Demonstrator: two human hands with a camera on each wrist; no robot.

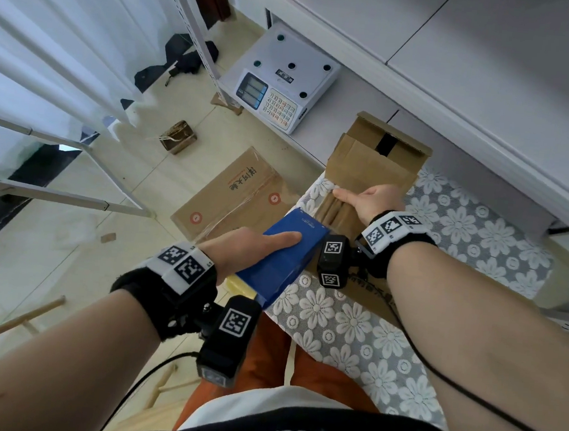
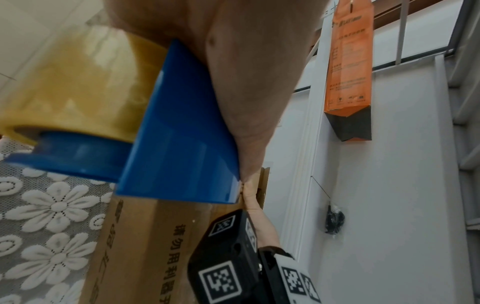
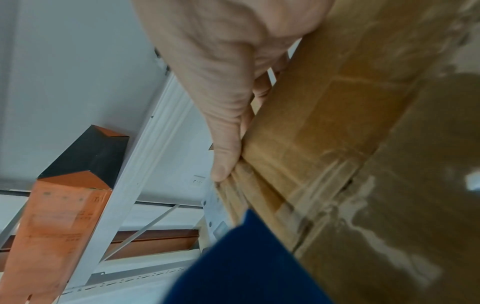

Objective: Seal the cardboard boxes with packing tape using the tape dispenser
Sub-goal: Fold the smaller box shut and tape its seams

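Note:
A brown cardboard box (image 1: 336, 213) lies on the flower-patterned tablecloth (image 1: 351, 341). My left hand (image 1: 256, 247) grips a blue tape dispenser (image 1: 282, 260) and holds its front end against the box's near side. The left wrist view shows the yellowish tape roll (image 2: 78, 88) on the dispenser (image 2: 182, 133), just above the printed box face (image 2: 145, 246). My right hand (image 1: 370, 198) holds the top of the box, thumb stretched along the edge. In the right wrist view its fingers (image 3: 262, 88) curl behind the box (image 3: 363, 144), whose face carries shiny tape.
A second cardboard box (image 1: 382, 148) with a gap between its flaps stands right behind. A weighing scale (image 1: 281, 81) sits on the low shelf beyond. A flattened carton (image 1: 240, 191) lies on the floor to the left. White shelving (image 1: 462, 59) runs along the right.

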